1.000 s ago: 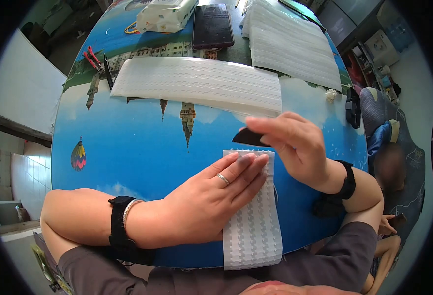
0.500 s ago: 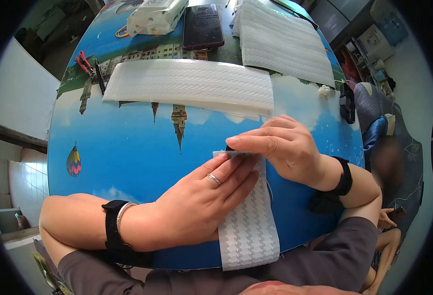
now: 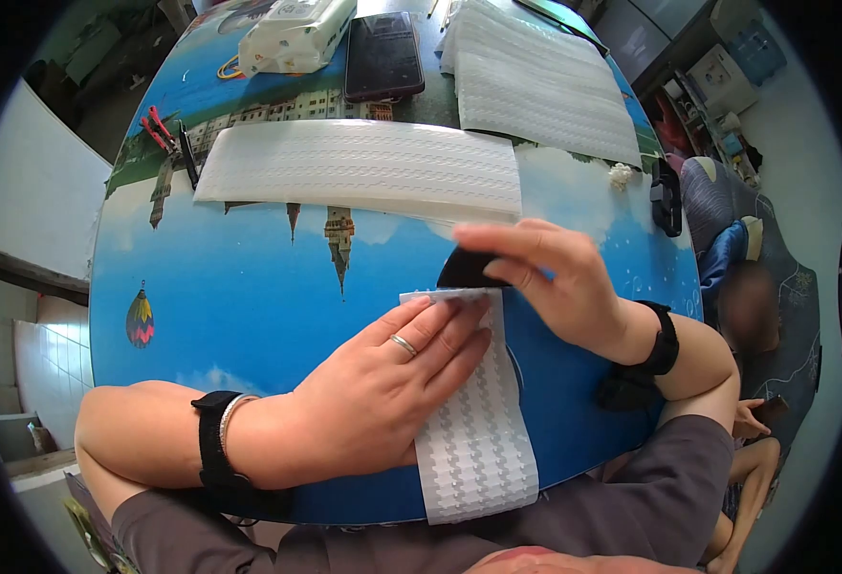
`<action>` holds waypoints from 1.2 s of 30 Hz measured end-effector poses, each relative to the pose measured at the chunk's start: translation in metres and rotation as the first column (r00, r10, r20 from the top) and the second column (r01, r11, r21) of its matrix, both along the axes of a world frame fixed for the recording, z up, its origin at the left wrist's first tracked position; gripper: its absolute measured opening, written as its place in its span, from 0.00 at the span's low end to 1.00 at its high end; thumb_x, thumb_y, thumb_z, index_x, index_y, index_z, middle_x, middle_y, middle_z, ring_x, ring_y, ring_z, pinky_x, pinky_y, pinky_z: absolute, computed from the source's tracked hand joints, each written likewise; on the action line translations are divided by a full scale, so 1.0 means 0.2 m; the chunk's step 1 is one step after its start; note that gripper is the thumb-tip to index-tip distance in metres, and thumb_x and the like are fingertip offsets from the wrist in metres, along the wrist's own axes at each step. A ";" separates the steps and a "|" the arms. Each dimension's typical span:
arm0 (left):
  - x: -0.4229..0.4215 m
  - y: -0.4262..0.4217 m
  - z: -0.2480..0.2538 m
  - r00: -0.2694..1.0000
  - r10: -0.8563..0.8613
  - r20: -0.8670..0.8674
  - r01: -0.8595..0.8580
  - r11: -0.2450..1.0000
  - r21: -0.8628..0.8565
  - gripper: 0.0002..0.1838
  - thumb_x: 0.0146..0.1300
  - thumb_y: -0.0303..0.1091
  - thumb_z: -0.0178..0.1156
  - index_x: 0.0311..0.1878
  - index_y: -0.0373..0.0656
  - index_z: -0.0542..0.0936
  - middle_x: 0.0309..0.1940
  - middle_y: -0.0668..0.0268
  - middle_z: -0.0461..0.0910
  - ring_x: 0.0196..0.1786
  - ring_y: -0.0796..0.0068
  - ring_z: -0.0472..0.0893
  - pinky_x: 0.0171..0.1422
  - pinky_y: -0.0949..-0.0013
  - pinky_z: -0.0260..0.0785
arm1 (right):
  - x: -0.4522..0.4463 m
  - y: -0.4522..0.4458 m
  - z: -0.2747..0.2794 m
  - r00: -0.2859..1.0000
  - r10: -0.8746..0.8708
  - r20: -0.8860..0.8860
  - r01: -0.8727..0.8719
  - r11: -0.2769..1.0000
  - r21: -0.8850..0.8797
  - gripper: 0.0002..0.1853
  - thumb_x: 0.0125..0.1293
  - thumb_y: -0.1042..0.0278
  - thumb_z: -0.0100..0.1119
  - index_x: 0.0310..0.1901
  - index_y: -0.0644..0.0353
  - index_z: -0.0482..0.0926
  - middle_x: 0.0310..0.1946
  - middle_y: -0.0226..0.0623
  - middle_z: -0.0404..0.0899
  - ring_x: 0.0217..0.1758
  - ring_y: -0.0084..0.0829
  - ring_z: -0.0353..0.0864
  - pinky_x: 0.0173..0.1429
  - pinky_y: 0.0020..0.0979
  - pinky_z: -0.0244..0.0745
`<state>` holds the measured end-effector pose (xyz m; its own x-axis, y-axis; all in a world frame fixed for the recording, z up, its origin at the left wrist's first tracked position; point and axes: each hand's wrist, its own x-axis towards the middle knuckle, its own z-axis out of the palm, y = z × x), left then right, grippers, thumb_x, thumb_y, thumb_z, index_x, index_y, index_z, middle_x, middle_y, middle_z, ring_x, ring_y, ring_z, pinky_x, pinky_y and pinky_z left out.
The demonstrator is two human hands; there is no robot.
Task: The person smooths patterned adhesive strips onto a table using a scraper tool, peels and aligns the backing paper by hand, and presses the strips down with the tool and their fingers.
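Observation:
A white patterned strip (image 3: 478, 450) runs from beneath my left hand down over the table's near edge. My left hand (image 3: 387, 392) lies flat on its upper part, fingers stretched and side by side, a ring on one finger. Between the thumb and fingers of my right hand (image 3: 550, 277) is a flat black piece (image 3: 467, 269), its lower edge at the strip's top end. Behind the hands lies a long white patterned sheet (image 3: 363, 167), and a stack of similar sheets (image 3: 545, 86) is at the back right.
A phone (image 3: 383, 57) and a pack of wipes (image 3: 296, 36) lie at the back. Red-handled pliers (image 3: 157, 128) and a black pen (image 3: 187, 156) are at the left. A black strap-like item (image 3: 667, 197) sits by the right edge. Another person (image 3: 751, 311) is at the right.
The black piece went down to the strip's top end, mostly hidden behind my right hand's fingers, and now shows more again. The view has shifted slightly, so the table's things appear further left.

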<state>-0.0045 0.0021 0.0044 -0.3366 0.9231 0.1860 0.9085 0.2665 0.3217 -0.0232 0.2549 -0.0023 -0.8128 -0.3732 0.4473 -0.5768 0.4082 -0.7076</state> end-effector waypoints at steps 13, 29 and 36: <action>0.01 0.00 -0.01 1.000 0.011 -0.017 -0.011 1.000 0.029 0.44 0.58 0.48 0.70 0.74 0.31 0.73 0.79 0.42 0.67 0.83 0.48 0.66 0.84 0.48 0.59 | -0.01 0.04 0.02 0.979 0.119 -0.163 -0.093 0.983 0.159 0.24 0.70 0.80 0.65 0.64 0.47 0.88 0.45 0.29 0.93 0.42 0.29 0.89 0.51 0.34 0.81; 0.00 0.00 -0.04 0.998 -0.001 0.060 0.000 1.000 0.029 0.48 0.59 0.49 0.70 0.78 0.31 0.68 0.83 0.46 0.61 0.88 0.50 0.56 0.89 0.46 0.52 | -0.02 0.02 -0.01 0.974 0.128 -0.185 -0.115 0.990 0.079 0.26 0.66 0.81 0.66 0.66 0.52 0.86 0.56 0.30 0.91 0.42 0.29 0.89 0.50 0.32 0.84; -0.01 0.03 -0.06 0.989 -0.042 0.143 0.032 0.997 0.072 0.51 0.58 0.51 0.72 0.80 0.31 0.66 0.80 0.44 0.64 0.87 0.49 0.57 0.91 0.46 0.46 | -0.02 -0.02 0.05 0.924 0.238 -0.299 -0.133 0.934 0.332 0.23 0.64 0.79 0.67 0.62 0.58 0.88 0.55 0.33 0.92 0.42 0.31 0.88 0.48 0.32 0.81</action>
